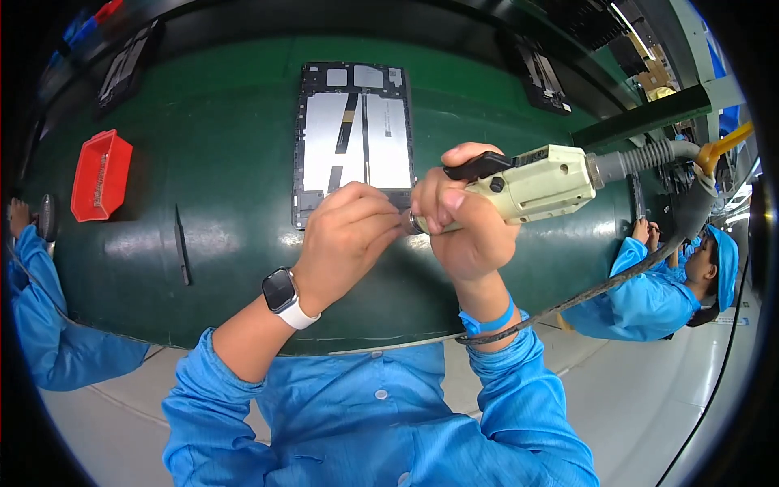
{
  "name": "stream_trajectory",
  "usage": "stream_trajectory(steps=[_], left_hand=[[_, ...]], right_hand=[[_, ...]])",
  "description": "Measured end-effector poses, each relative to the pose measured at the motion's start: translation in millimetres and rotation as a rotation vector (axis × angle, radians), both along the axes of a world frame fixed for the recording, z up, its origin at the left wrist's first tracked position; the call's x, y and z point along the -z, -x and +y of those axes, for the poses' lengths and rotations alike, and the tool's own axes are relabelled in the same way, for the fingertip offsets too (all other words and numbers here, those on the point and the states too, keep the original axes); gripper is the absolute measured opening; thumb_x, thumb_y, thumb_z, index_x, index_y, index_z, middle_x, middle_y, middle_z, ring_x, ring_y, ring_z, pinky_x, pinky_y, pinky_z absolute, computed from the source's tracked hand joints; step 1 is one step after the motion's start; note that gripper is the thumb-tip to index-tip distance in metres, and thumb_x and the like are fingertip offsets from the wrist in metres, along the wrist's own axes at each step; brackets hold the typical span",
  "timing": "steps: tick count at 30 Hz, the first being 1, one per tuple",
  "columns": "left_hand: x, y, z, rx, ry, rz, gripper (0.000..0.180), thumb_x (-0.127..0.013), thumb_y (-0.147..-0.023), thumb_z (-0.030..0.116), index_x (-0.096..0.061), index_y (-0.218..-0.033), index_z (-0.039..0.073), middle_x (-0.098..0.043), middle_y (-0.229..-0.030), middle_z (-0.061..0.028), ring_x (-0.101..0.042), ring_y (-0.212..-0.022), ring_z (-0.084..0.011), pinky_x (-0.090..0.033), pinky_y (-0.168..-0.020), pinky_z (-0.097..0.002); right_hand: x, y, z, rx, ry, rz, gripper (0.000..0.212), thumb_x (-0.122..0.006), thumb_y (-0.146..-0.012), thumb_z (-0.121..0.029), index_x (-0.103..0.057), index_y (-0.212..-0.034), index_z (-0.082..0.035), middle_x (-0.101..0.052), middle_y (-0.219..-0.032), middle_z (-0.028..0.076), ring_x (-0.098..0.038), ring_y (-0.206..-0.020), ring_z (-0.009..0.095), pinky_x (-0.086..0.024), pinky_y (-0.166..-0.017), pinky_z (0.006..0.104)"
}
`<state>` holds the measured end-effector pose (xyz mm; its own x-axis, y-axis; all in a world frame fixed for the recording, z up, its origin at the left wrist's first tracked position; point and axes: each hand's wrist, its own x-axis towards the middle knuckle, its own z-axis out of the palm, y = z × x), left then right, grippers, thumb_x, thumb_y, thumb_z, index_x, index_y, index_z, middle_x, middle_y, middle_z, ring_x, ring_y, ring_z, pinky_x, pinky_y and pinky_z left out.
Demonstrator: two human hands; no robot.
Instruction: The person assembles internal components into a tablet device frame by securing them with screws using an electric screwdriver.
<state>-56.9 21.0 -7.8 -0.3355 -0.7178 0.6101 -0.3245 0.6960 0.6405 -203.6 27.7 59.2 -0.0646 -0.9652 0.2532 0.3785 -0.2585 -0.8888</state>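
Observation:
My right hand (475, 231) is wrapped round a cream electric screwdriver (552, 185) with a black lever, held nearly level with its nose toward the left. My left hand (345, 231) has its fingers pinched together at the screwdriver's nose; whatever is between the fingertips is hidden. Just beyond both hands, a tablet housing (324, 130) with a silver inner plate and dark flex strips lies on the green bench mat (235, 162). The hands cover part of its near edge.
To the left stands a red bin (88, 183) with small metal pieces inside, beside black tweezers (181, 247). More tablet housings (542, 79) lie at the far side. A hose (641, 162) and a cable (592, 298) run rightward. Co-workers (649, 284) sit on both sides.

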Motion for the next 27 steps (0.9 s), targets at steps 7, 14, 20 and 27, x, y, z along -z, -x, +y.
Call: stream_trajectory(steps=[7,14,20,27], left_hand=[[-2.9,-0.5,-0.2,0.010,0.005,-0.003,0.012,-0.077,-0.067,0.004,-0.071,-0.078,0.004,-0.067,-0.083,-0.0032,-0.064,-0.082,-0.0211,-0.053,-0.069,-0.0343],[-3.2,-0.3,0.0,0.023,0.008,-0.018,0.014,-0.078,-0.067,0.005,-0.071,-0.079,0.004,-0.067,-0.083,-0.0033,-0.063,-0.083,-0.0213,-0.052,-0.069,-0.0345],[-2.6,1.0,-0.1,0.023,-0.008,-0.016,0.014,-0.078,-0.066,0.005,-0.071,-0.078,0.004,-0.068,-0.083,-0.0032,-0.063,-0.083,-0.0211,-0.052,-0.070,-0.0344],[-0.5,-0.4,-0.7,0.025,-0.019,0.011,0.010,-0.078,-0.067,0.007,-0.071,-0.074,0.005,-0.068,-0.080,-0.0024,-0.064,-0.082,-0.0204,-0.051,-0.070,-0.0340]], right_hand=[[3.7,5.4,0.8,-0.034,0.035,-0.081,0.032,-0.053,-0.079,0.000,-0.053,-0.111,0.004,-0.050,-0.065,0.005,-0.047,-0.055,0.014,-0.045,-0.058,0.0328],[2.1,4.5,3.5,-0.079,0.025,-0.136,0.030,-0.058,-0.081,0.004,-0.054,-0.110,0.004,-0.056,-0.071,0.006,-0.053,-0.059,0.013,-0.045,-0.055,0.0287],[-2.7,1.5,5.5,0.007,0.008,0.026,0.033,-0.052,-0.079,-0.005,-0.051,-0.110,0.004,-0.045,-0.061,0.004,-0.044,-0.051,0.014,-0.045,-0.058,0.0342],[-4.1,0.8,6.0,-0.014,0.014,0.042,0.033,-0.053,-0.079,-0.005,-0.050,-0.110,0.004,-0.045,-0.061,0.004,-0.044,-0.052,0.014,-0.046,-0.058,0.0343]])
